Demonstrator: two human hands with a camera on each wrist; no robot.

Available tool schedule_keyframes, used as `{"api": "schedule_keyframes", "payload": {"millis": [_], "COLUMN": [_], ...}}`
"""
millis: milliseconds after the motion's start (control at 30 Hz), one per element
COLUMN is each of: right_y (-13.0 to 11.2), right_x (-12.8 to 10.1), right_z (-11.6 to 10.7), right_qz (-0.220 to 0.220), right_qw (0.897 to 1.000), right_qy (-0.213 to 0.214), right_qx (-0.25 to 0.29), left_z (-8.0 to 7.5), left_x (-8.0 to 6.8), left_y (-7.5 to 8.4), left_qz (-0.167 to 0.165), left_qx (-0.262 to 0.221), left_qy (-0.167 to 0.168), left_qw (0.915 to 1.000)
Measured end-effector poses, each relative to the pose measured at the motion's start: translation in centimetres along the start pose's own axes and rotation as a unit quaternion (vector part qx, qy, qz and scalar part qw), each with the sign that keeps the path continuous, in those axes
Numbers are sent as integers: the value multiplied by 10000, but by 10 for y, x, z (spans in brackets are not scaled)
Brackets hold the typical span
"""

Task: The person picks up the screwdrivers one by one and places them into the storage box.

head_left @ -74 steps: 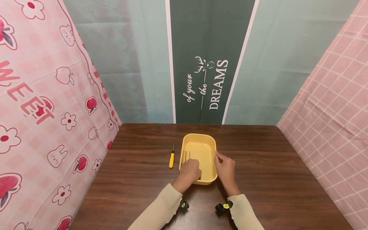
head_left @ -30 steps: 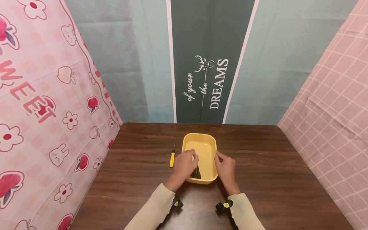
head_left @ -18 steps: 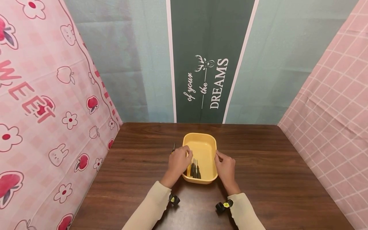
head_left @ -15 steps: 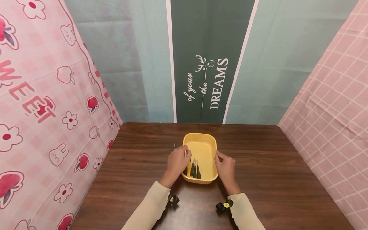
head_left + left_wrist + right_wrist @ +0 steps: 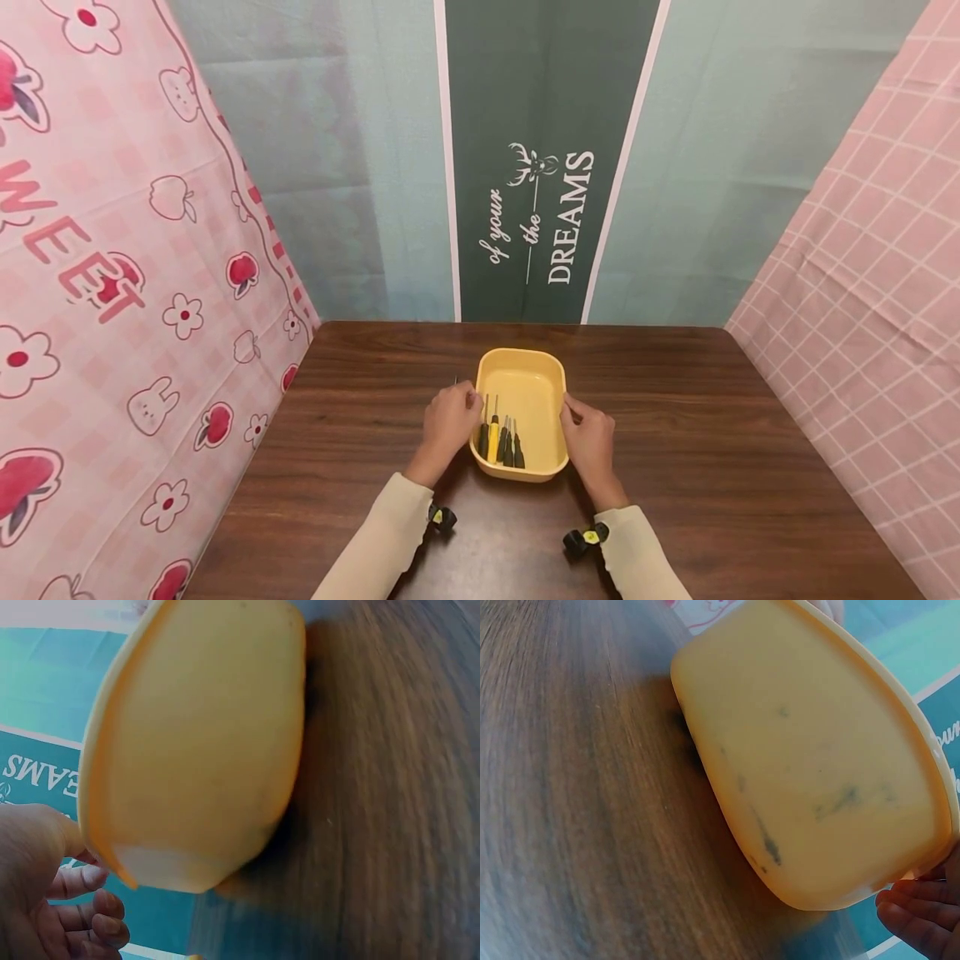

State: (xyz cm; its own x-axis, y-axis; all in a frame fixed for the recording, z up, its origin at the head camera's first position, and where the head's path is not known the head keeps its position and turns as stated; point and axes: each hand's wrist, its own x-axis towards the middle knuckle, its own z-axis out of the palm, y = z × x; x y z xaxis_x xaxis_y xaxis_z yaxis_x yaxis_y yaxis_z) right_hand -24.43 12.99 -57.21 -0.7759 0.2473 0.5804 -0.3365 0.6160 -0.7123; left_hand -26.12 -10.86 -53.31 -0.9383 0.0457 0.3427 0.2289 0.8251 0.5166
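A yellow plastic bin (image 5: 525, 364) stands between the two hands. My left hand (image 5: 450, 417) pinches its left rim, its other fingers loosely curled outside the wall in the left wrist view. My right hand (image 5: 590, 437) pinches the right rim; in the right wrist view its fingers (image 5: 922, 911) are by the bin's corner. Inside, several screwdrivers lie side by side toward the near left, among them a yellow-handled screwdriver (image 5: 492, 440) and a black-handled screwdriver (image 5: 518, 450). Another screwdriver on the table is hidden behind my left hand except for its tip.
The dark brown wooden table (image 5: 660, 375) runs back to a green and grey curtain (image 5: 517, 83). Pink printed cloths hang at both sides. A small black camera (image 5: 442, 518) is strapped at the left wrist and another camera (image 5: 577, 542) at the right.
My left hand has come up out of the bin and moved left to its rim, uncovering the screwdrivers inside and covering the one on the table. My right hand has stayed at the right rim.
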Motion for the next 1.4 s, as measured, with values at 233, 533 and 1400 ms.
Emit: {"api": "schedule_keyframes", "payload": {"millis": [233, 533, 1400], "right_y": [-1, -1, -4], "right_x": [0, 0, 1], "right_z": [-1, -2, -4], "right_qz": [-27, 68, 35], "right_qw": [10000, 9999, 10000], "right_qy": [1, -44, -59], "right_qx": [-87, -68, -69], "left_z": [0, -1, 3], "left_x": [-1, -3, 3], "left_y": [-10, -21, -39], "left_qz": [-69, -135, -755], "left_qx": [124, 294, 796], "left_qy": [76, -9, -408], "left_qw": [9999, 9995, 9931]}}
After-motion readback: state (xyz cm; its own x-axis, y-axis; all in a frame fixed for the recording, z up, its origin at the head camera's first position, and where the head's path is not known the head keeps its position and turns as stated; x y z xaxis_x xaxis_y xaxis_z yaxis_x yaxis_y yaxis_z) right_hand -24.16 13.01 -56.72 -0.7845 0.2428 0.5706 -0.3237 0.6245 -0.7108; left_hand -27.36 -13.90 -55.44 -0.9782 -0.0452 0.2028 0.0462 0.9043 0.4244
